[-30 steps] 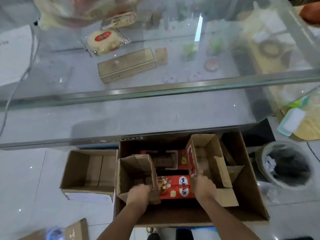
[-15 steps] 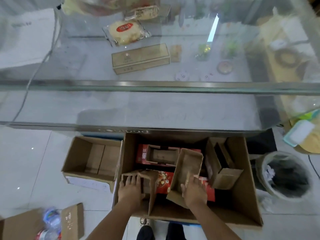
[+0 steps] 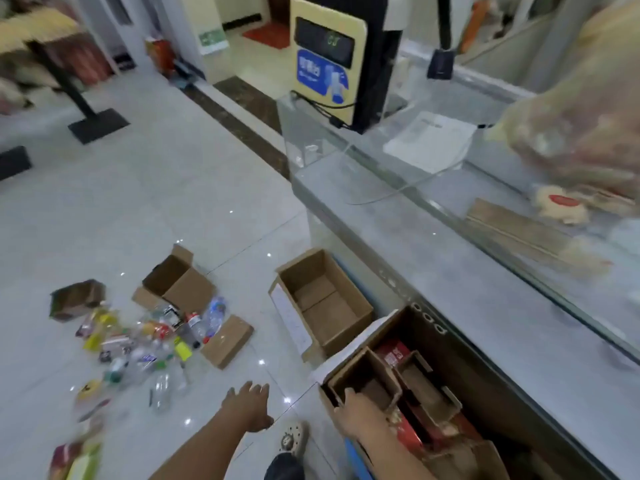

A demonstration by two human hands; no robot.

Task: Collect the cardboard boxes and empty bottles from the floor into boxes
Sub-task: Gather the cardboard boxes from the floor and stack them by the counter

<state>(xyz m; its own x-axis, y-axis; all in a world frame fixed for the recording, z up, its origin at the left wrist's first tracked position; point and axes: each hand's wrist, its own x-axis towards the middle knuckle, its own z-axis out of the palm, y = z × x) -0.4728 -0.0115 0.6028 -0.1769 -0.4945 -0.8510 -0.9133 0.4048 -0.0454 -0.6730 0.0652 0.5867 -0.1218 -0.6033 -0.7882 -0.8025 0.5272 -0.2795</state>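
Swung off the box toward the floor clutter, left hand (image 3: 250, 407) reaches spread and empty while right hand (image 3: 356, 415) grips a small carton (image 3: 363, 384), risking tipping it.

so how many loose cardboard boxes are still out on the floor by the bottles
3: a dark crumpled box at far left, an open box behind the bottle pile, and a flat box at its right. More may lie in the blurred lower left.
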